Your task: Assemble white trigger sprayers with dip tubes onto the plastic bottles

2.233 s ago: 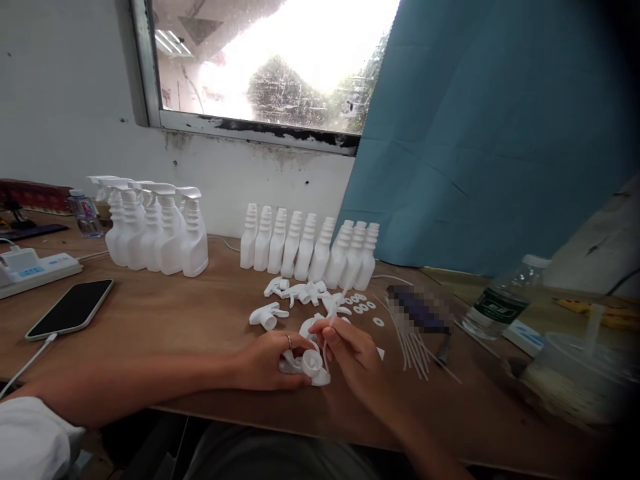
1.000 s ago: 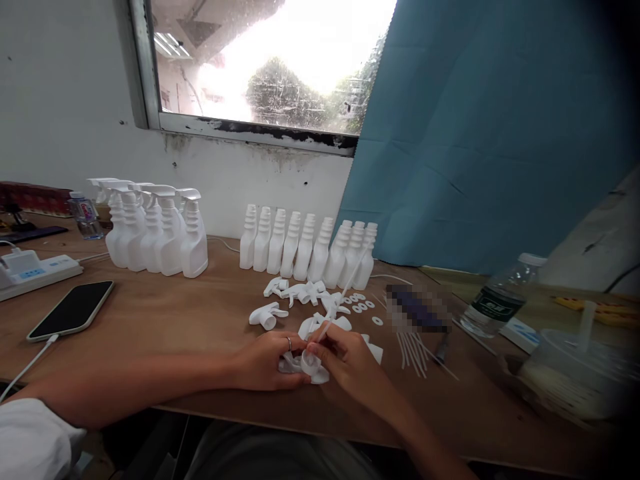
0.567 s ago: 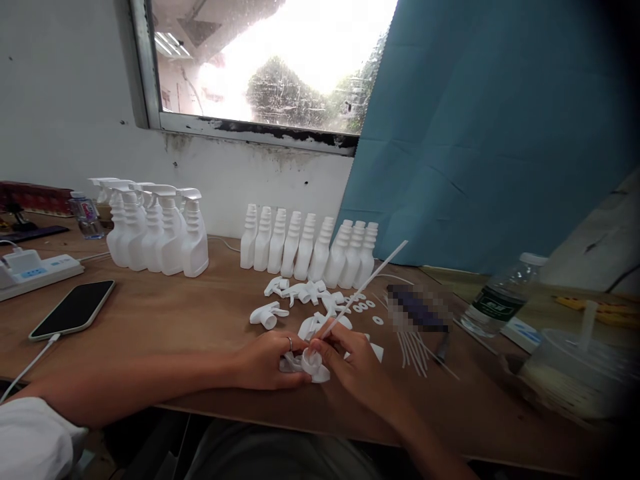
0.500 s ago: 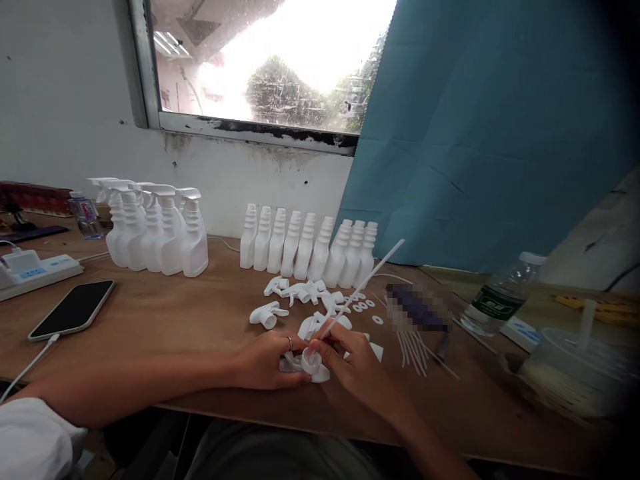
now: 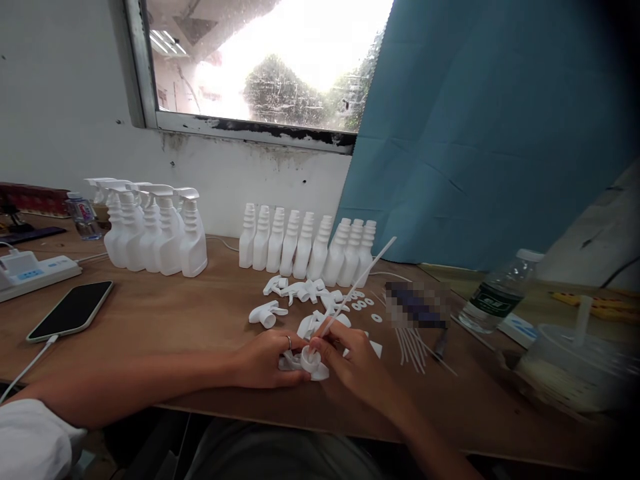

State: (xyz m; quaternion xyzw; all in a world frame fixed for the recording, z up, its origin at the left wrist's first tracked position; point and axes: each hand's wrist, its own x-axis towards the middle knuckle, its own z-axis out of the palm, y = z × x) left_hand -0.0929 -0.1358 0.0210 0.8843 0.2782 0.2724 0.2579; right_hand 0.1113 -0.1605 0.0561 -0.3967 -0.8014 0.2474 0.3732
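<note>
My left hand (image 5: 273, 360) is closed around a white trigger spray head (image 5: 312, 365), whose round collar faces up near the table's front edge. My right hand (image 5: 353, 357) pinches a thin white dip tube (image 5: 367, 272) close to its lower end, which meets the collar's opening. How deep the tube sits inside is hidden by my fingers. The tube slants up to the right. Just beyond my hands lie several loose spray heads (image 5: 269, 313) and flat white washers (image 5: 377, 318). More dip tubes (image 5: 411, 350) lie to the right.
Capless white bottles (image 5: 291, 247) stand in a row by the wall. Bottles with spray heads (image 5: 194, 240) stand at the left, behind a phone (image 5: 71, 311) on a cable. A water bottle (image 5: 493, 297) and a plastic cup (image 5: 565, 367) are at the right.
The dip tube's upper end has shifted slightly left and its slant is a little steeper. My left hand keeps its grip on the spray head. The view has moved very slightly.
</note>
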